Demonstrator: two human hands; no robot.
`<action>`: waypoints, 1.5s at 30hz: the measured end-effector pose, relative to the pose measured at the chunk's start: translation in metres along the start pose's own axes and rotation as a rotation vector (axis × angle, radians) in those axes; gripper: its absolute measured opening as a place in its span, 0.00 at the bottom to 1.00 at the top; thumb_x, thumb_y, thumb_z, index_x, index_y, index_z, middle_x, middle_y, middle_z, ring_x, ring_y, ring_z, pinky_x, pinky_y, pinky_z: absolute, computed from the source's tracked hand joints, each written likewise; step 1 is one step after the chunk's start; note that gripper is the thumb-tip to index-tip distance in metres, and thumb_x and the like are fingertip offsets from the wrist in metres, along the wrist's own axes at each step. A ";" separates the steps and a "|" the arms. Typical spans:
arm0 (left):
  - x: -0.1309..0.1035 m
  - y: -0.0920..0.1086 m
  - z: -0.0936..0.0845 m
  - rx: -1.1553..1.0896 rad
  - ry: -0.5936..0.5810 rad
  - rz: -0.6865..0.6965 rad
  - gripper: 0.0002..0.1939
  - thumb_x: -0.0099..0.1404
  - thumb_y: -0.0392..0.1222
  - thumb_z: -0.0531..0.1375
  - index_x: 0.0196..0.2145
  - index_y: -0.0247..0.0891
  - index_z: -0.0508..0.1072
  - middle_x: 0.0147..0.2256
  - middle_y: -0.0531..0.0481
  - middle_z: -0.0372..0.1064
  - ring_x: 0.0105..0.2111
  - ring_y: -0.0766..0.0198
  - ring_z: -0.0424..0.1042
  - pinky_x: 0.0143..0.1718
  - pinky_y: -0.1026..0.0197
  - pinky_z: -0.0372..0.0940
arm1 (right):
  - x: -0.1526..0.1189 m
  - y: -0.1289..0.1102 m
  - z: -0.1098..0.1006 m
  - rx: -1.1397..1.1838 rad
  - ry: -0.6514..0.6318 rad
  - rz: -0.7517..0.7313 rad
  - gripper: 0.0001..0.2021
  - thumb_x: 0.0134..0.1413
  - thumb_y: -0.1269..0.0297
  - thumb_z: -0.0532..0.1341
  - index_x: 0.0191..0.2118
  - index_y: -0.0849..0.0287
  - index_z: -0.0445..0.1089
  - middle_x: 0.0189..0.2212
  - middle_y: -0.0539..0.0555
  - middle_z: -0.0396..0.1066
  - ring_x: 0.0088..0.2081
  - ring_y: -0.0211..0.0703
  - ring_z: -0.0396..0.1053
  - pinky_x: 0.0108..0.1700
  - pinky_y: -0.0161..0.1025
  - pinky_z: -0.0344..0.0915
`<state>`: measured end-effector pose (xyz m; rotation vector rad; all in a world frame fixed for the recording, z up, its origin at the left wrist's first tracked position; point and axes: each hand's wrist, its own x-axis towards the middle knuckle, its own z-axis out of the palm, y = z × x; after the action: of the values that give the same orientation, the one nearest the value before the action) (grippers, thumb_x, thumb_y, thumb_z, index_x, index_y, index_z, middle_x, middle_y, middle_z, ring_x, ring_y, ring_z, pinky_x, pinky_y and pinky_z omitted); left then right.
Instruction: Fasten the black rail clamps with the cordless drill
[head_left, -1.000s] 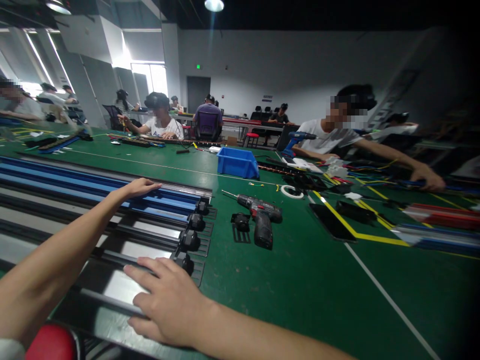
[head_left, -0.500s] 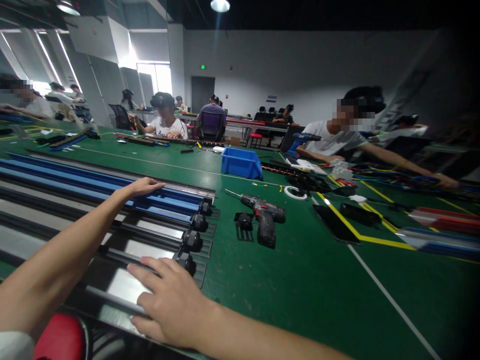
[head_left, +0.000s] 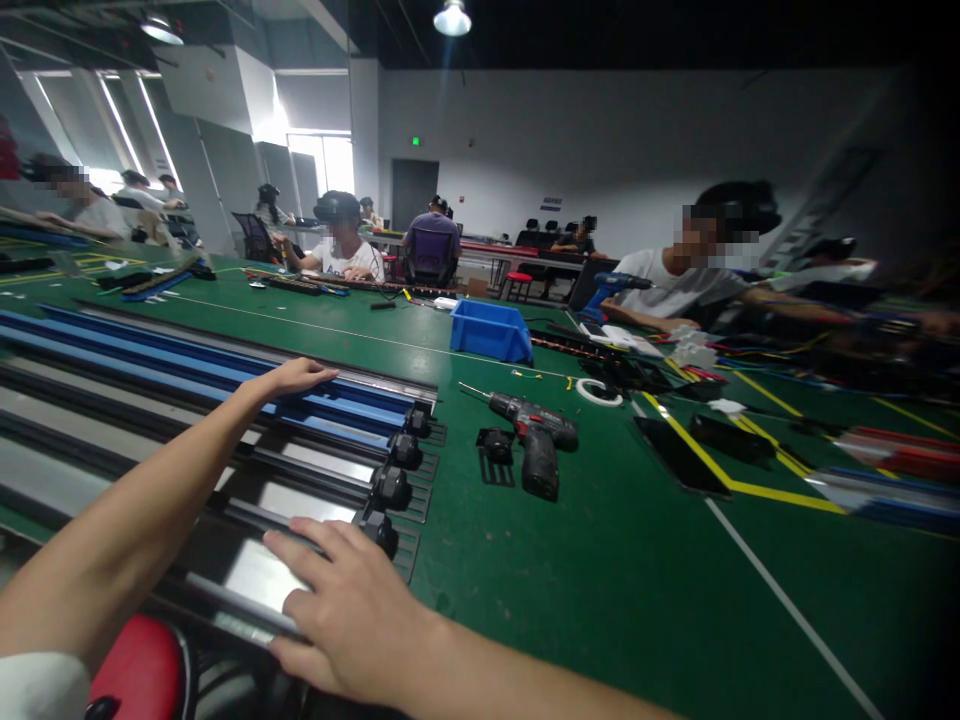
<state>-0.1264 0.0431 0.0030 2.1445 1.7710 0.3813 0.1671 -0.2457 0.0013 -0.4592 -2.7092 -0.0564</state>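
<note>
Long metal rails [head_left: 112, 410], some blue and some silver with black edges, lie side by side at the left of the green table. Black knob-like end pieces [head_left: 391, 487] with slotted plates sit at their right ends. My left hand [head_left: 300, 376] rests on the far blue rails, its fingers pointing right; whether they grip an edge is hidden. Nearer to me, my right hand [head_left: 349, 610] lies with spread fingers on the closest silver rail [head_left: 259, 575]. To the right of the rails are a cordless drill [head_left: 538, 435] and a loose black end piece [head_left: 496, 448].
A blue bin [head_left: 491, 330] and a white ring [head_left: 598, 391] stand beyond the drill. A dark flat panel [head_left: 679, 455] lies to the right. Across the table, a person [head_left: 675, 270] reaches over cables. A red stool [head_left: 142, 670] is below the near edge.
The whole view has shifted slightly, so things appear a little further right and lower. Both my hands remain at the same places on the rails. The arm of the person opposite has moved.
</note>
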 end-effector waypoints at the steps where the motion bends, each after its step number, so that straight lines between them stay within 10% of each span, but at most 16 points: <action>1: 0.000 -0.002 0.000 0.007 -0.002 -0.002 0.38 0.54 0.76 0.50 0.28 0.36 0.79 0.21 0.48 0.67 0.25 0.58 0.65 0.28 0.60 0.56 | 0.000 0.000 0.000 0.003 0.000 -0.001 0.19 0.65 0.50 0.55 0.42 0.60 0.75 0.68 0.56 0.53 0.67 0.53 0.48 0.64 0.49 0.54; 33: 0.001 -0.011 0.008 0.106 0.050 -0.025 0.41 0.55 0.76 0.48 0.38 0.36 0.82 0.30 0.43 0.76 0.34 0.51 0.73 0.36 0.61 0.61 | -0.002 -0.006 0.008 -0.007 0.048 0.021 0.22 0.65 0.49 0.53 0.45 0.63 0.74 0.67 0.57 0.54 0.66 0.55 0.50 0.65 0.53 0.52; 39: -0.003 -0.009 0.010 0.210 0.070 0.037 0.38 0.62 0.71 0.45 0.40 0.38 0.80 0.35 0.43 0.77 0.37 0.52 0.73 0.39 0.61 0.62 | -0.001 -0.007 0.019 0.035 0.149 -0.011 0.36 0.55 0.31 0.52 0.45 0.63 0.74 0.64 0.62 0.60 0.65 0.59 0.52 0.67 0.59 0.45; 45: -0.023 0.024 0.003 0.426 0.329 0.186 0.29 0.65 0.63 0.48 0.39 0.36 0.77 0.38 0.40 0.73 0.40 0.53 0.70 0.44 0.58 0.61 | -0.007 0.022 -0.031 0.197 0.240 0.110 0.29 0.58 0.38 0.57 0.48 0.60 0.72 0.59 0.59 0.67 0.58 0.52 0.63 0.61 0.48 0.58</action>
<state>-0.1079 0.0161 0.0104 2.6865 1.9745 0.4589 0.1921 -0.2304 0.0268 -0.5063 -2.4204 0.1733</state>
